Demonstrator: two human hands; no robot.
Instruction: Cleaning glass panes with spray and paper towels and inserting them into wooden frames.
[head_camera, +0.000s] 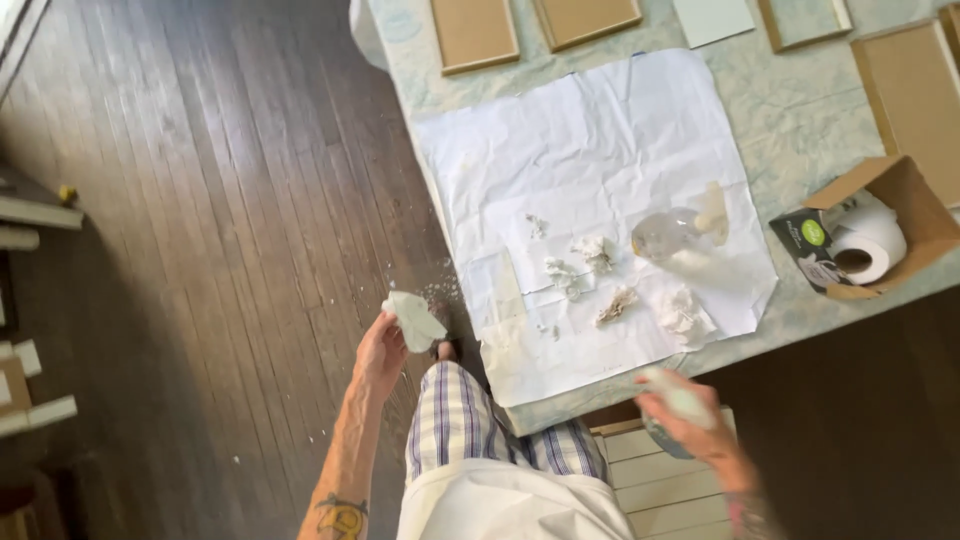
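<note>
My left grip (380, 350) pinched a crumpled paper wad (412, 320) at lower centre; my right grip (690, 420) clasped a blurred pale object (678, 395) below the worktop (800, 110).

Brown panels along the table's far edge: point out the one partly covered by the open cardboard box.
The rightmost brown panel, at the table's right edge. The open cardboard box overlaps its near end; the other panels lie uncovered along the far edge.

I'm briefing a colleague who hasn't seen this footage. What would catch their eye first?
The big crumpled white paper sheet spread over the table corner, strewn with torn white scraps and a clear glass object. Then the left hand out over the dark wood floor, holding a pale flat piece above white crumbs, and the right hand gripping a blurred pale object at the table's near edge.
</note>
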